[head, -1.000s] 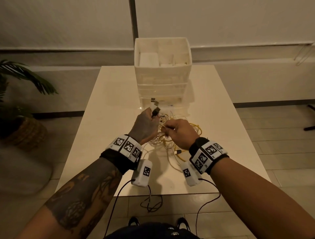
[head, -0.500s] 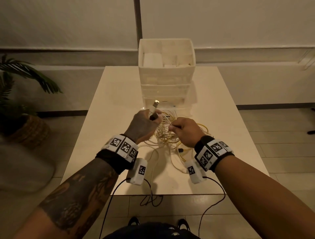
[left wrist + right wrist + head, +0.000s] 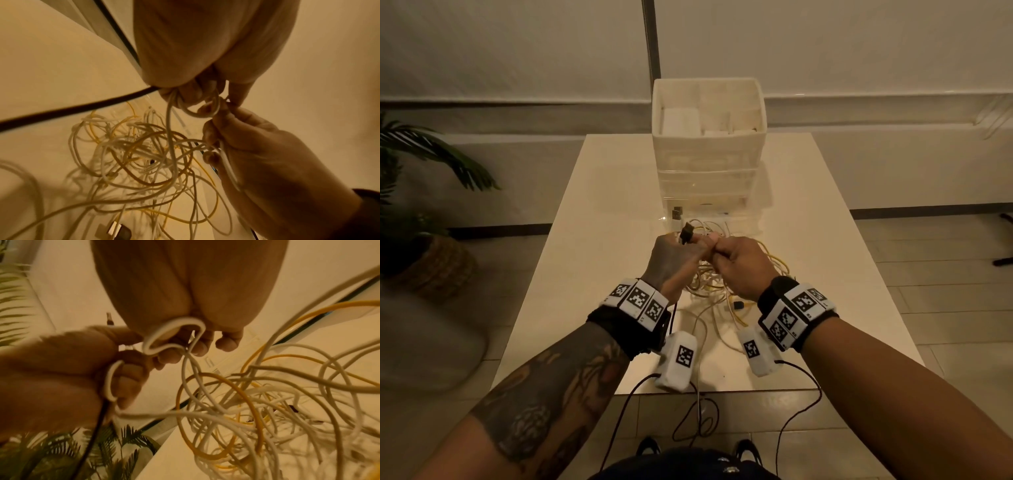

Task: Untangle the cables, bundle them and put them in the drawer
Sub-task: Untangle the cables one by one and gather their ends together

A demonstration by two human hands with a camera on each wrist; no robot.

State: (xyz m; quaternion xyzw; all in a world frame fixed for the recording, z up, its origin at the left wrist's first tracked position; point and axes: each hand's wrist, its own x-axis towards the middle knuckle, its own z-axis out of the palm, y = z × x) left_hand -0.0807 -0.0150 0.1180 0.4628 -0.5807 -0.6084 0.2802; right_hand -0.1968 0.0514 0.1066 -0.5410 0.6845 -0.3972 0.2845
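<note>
Indoors, both hands, left hand [image 3: 674, 260] and right hand [image 3: 739, 265], pinch white cable [image 3: 174, 335] above a cream table [image 3: 599, 240]; tiled floor [image 3: 928, 260], potted palm [image 3: 421, 212] beside.

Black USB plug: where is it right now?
In the head view the black USB plug sticks up from the left hand, at mid-table just in front of the white drawer unit and above the cable tangle.

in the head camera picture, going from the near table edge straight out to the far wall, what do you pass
White wrist-camera boxes → person's two hands pinching white cable → tangled white and yellow cables → white plastic drawer unit.
</note>
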